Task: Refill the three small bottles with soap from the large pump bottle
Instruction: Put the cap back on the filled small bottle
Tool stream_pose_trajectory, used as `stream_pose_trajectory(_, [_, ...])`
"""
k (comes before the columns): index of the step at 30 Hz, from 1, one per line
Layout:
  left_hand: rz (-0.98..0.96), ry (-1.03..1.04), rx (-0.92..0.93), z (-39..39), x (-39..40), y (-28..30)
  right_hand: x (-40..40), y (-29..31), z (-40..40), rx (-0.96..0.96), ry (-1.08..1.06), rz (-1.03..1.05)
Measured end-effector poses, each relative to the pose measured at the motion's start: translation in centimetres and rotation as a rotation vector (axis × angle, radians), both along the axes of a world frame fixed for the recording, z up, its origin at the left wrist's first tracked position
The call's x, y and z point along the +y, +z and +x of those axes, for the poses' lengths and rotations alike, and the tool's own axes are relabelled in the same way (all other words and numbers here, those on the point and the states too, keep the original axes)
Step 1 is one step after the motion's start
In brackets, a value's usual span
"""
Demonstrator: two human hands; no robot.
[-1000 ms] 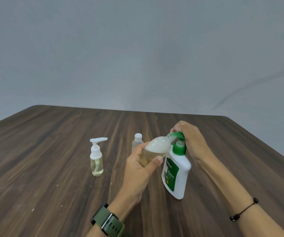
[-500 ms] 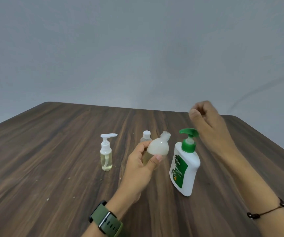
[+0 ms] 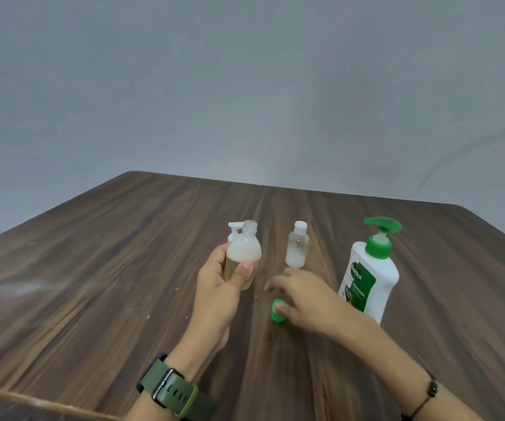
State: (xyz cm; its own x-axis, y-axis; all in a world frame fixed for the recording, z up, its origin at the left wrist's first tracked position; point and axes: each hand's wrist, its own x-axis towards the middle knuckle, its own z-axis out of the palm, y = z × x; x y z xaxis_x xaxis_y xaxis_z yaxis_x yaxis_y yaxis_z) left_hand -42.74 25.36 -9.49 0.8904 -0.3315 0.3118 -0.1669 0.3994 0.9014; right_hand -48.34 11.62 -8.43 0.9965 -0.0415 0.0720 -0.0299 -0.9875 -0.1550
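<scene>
My left hand grips a small round bottle upright above the table; it has no cap, and holds yellowish soap with white foam on top. My right hand is low over the table, its thumb and fingers pinching a small green cap that sits on the wood. The large white pump bottle with a green pump stands just right of that hand. A small clear bottle with a white flip cap stands behind my right hand. A small white-pump bottle is mostly hidden behind the held bottle.
All of this is on a dark wooden table whose far edge meets a plain grey wall. A thin tan strip crosses the bottom left corner.
My right hand left the pump top, rose, then dropped to the green cap on the table. My left hand drew the small bottle away from the pump and turned it upright.
</scene>
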Motion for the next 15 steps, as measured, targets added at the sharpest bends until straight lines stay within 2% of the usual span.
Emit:
stream_pose_trajectory(4, [0.006, -0.007, 0.021, -0.3, 0.3, -0.5, 0.1, -2.0, 0.3, 0.056, -0.007, -0.039])
stream_pose_trajectory(7, [0.001, -0.011, 0.030, -0.6, 0.2, -0.7, -0.1, -1.2, 0.0, -0.135, 0.005, 0.041])
stream_pose_trajectory(11, [0.043, -0.038, 0.021, -0.8, 0.0, -0.7, 0.4, 5.5, -1.4, -0.552, -0.014, 0.475])
stream_pose_trajectory(13, [0.073, -0.051, 0.019, -0.9, -0.2, -0.6, 1.1, 8.6, -1.8, -0.569, 0.065, 0.550])
stream_pose_trajectory(15, [0.072, -0.070, 0.015, -1.0, -0.3, -0.4, 1.8, 10.1, -1.7, -0.497, 0.123, 0.473])
